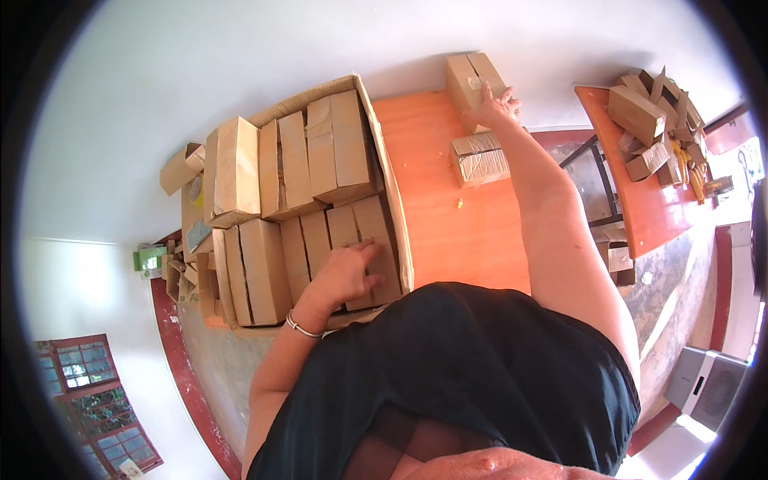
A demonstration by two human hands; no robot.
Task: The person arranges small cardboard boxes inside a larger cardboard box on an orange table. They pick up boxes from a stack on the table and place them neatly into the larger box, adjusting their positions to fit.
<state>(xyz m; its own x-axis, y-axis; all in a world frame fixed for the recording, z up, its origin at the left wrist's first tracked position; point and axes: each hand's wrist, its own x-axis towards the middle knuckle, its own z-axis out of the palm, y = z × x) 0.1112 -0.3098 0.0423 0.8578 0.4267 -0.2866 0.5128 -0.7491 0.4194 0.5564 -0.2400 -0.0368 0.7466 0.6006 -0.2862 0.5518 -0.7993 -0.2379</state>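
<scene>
A large open cardboard carton (410, 252) stands on an orange table (444, 240), packed with several smaller closed cardboard boxes (348, 141). My left hand (351, 273) rests on top of the boxes in its near right part, fingers bent and apart. My right hand (495, 109) reaches to the far edge of the table and lies with spread fingers on a tall cardboard box (465, 84) by the wall. Just nearer than that box is a smaller cardboard box (480, 161) with clear tape, under my right forearm.
A second orange table (654, 210) at the right bears a heap of cardboard boxes (636, 114). More cardboard boxes (180, 279) are beyond the carton's left side. A grey speaker-like device (705, 384) is at the lower right. A small yellow scrap (460, 203) lies on the near table.
</scene>
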